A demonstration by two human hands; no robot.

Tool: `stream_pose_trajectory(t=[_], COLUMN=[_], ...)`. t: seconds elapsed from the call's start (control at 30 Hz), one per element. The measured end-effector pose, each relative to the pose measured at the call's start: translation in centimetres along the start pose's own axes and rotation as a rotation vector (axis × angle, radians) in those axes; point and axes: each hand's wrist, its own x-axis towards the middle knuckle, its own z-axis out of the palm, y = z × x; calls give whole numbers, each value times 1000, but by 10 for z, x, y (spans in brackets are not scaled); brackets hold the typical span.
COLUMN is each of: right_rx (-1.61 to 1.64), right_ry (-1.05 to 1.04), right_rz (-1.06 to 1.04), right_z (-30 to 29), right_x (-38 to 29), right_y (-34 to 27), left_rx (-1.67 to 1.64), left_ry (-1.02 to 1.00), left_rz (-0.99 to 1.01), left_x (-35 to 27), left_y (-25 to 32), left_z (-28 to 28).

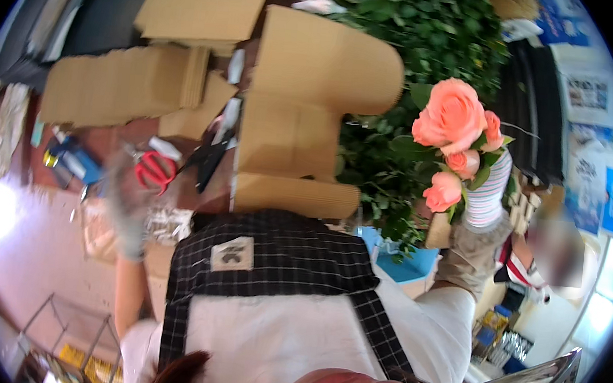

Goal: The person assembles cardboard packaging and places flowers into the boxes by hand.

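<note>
Coral-pink roses, one large bloom with smaller ones around it, stand up at the right with green leaves below them. Behind the blooms is my right hand, in a striped glove, holding them; its fingers and the stems in its grip are hidden. On the left, my left hand wears a grey glove and is blurred. It looks spread, and nothing shows in it. Just beyond it lie red-handled scissors on the reddish tabletop. A creased sheet of corrugated cardboard lies open in front of me.
Leafy green stems are heaped at the back right. Folded cardboard and a cardboard stack lie left of centre. A blue tool rests at far left. A blue bin is below the right edge. Another person is at right.
</note>
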Motion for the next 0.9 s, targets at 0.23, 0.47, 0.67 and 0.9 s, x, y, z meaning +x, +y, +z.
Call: stream_pose_trajectory(t=[0.23, 0.47, 0.67, 0.9], right_rx=[-1239, -1084, -851, -1097], right_ry=[-222, -162, -265, -155], right_rz=[-398, -254, -468, -683], right_z=[37, 107, 108, 86], right_x=[22, 23, 31, 31], right_y=[-3, 41, 122, 149], left_rx=[527, -815, -1785, -1932], left_ry=[-1231, -1169, -1001, -1185], left_rz=[625, -607, -1044, -1101], left_x=[91, 117, 112, 118], left_y=[118, 99, 47, 47], left_z=[116, 181, 234, 228])
